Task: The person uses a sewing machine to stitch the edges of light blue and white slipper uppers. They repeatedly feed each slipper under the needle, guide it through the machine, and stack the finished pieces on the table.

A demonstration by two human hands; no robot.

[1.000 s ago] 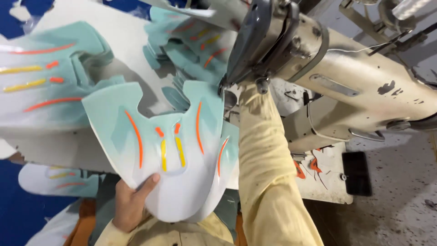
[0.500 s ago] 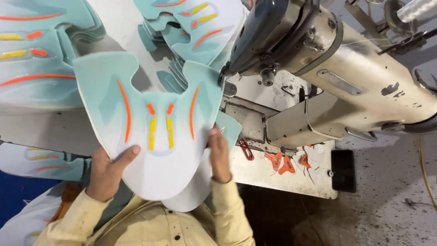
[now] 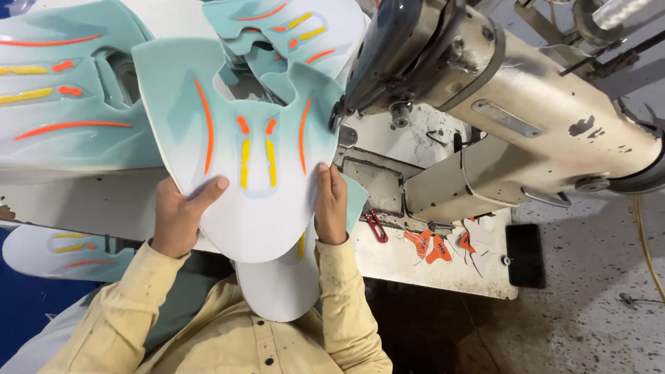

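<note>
I hold a flat shoe-upper piece (image 3: pixel 242 145) up in both hands; it is pale teal fading to white, with orange and yellow stripes. My left hand (image 3: pixel 179 216) grips its lower left edge, thumb on top. My right hand (image 3: pixel 331 202) grips its lower right edge, close to the sewing machine's needle area (image 3: pixel 341 118). A second, similar piece (image 3: pixel 280 284) lies underneath and sticks out below the first one, towards my chest.
A worn cream sewing machine (image 3: pixel 526 118) crosses the right side above its white table (image 3: pixel 443 266). Stacks of similar teal pieces (image 3: pixel 62 97) lie left and top (image 3: pixel 291 31). Red snips (image 3: pixel 376 226) and orange scraps (image 3: pixel 433 246) rest on the table. More pieces (image 3: pixel 62 251) lie lower left.
My right hand came back from the machine head and took hold of the piece's right edge. The piece moved right, towards the needle, and now faces me squarely.
</note>
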